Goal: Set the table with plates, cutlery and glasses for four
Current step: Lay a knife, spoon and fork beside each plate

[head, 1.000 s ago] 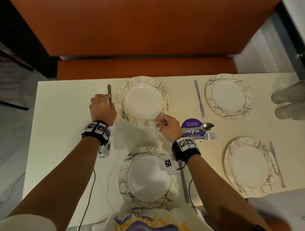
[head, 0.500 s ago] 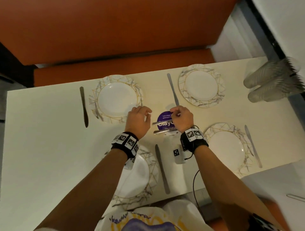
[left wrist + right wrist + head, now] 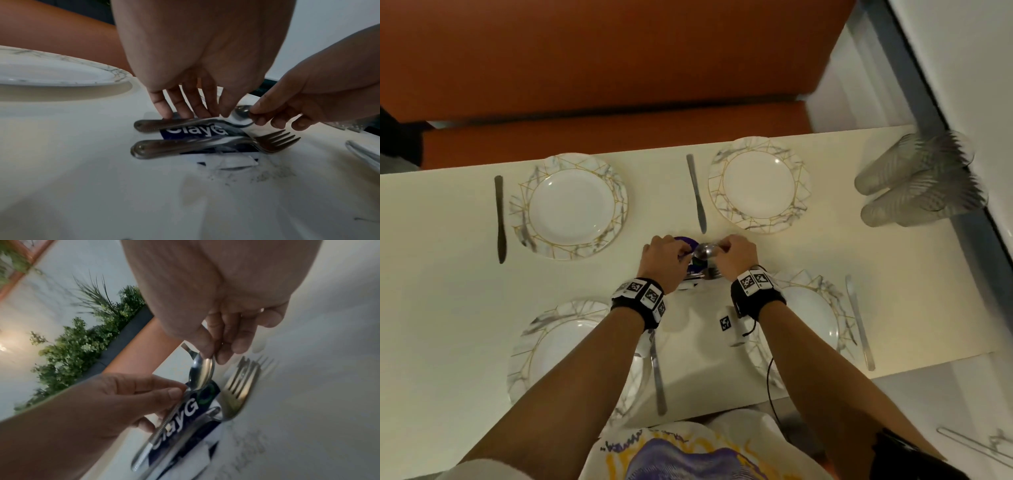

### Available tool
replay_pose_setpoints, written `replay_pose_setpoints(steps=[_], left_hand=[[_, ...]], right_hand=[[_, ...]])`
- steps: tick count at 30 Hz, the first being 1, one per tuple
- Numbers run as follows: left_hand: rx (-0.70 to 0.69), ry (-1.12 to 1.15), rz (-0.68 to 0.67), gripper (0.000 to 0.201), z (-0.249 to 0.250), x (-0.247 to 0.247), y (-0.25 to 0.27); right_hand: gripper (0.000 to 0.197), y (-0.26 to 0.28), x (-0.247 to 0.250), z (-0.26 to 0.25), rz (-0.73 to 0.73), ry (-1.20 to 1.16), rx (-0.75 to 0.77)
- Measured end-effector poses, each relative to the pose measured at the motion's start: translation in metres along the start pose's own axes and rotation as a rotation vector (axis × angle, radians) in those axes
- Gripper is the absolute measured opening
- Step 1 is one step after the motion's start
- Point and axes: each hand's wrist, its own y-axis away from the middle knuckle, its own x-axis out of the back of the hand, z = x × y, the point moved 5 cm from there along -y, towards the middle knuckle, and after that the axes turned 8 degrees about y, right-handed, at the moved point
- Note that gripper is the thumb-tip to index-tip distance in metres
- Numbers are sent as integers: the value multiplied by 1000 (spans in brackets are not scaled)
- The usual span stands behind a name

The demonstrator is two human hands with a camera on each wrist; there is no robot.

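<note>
**While pinching one spoon at both ends: mid-table, cutlery not yet shared out**

While working at the purple sticker (image 3: pixel 685 241) in the middle of the white table (image 3: pixel 448 308), bent over from the near edge. Orange bench (image 3: pixel 619 61) along the side beyond the sticker.

Four marbled, gold-lined plates around the sticker: far-left plate (image 3: pixel 571 209), far-right plate (image 3: pixel 758 185), near-left plate (image 3: pixel 558 353) and near-right plate (image 3: pixel 815 315), the near two partly under the forearms.

Clear glasses (image 3: pixel 917 181) well to the right of the sticker, at the table's end, blurred; count not readable.

Four knives (image 3: pixel 500 219), one beside each plate. Closest knife (image 3: pixel 697 193) just beyond the sticker, tip pointing at it.

Left hand (image 3: pixel 664 262) and right hand (image 3: pixel 736 255) close together over the sticker, not touching each other.

Fork (image 3: pixel 205 143) flat across the sticker's near part, tines to the right, untouched.

Spoon (image 3: pixel 174 124) across the sticker's far part, parallel to the fork. Handle pinched near the neck by left thumb and fingertips (image 3: pixel 164 112). Bowl gripped between right thumb and fingers (image 3: pixel 205 344) and tipped on edge, off the table. Handle end low at the sticker's left edge.
</note>
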Motion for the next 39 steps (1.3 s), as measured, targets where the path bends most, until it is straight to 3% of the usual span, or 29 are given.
replay_pose_setpoints(steps=[2, 7, 12, 19, 29, 33, 39], left_hand=[[36, 1, 0, 28, 3, 2, 1], [136, 259, 27, 28, 14, 24, 4], [245, 731, 142, 19, 14, 53, 13], [365, 1126, 234, 15, 4, 57, 42], [360, 1225, 253, 17, -25, 46, 104], [411, 1176, 304, 15, -56, 38, 133], [461, 1159, 288, 18, -93, 22, 178]], right_hand=[[15, -2, 7, -9, 11, -46, 93], [13, -3, 39, -44, 178, -183, 321], [13, -1, 65, -84, 239, -286, 440], [30, 22, 32, -94, 2, -252, 348], [11, 71, -12, -80, -119, -359, 217], [25, 87, -34, -49, -100, -300, 120], [16, 126, -85, 2, -141, -199, -74]])
